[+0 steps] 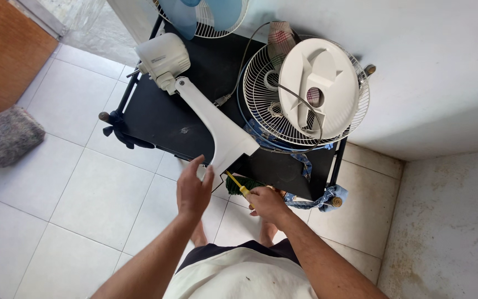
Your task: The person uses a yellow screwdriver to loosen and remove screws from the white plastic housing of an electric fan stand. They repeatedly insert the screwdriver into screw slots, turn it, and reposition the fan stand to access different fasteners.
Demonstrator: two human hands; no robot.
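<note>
Right hand (266, 204) clamped on screwdriver (238, 186), tip at fan stand (217, 130) base; left hand (193, 191) open, fingertips touching that base.

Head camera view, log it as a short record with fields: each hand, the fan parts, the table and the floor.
left hand: left hand open, fingers at the end of the white fan stand
right hand: right hand closed on a yellow-handled screwdriver, tip at the stand's end
fan parts: motor housing, wire grille with round white base on it
surface: black table
floor: white tiles, grey cloth pad
</note>
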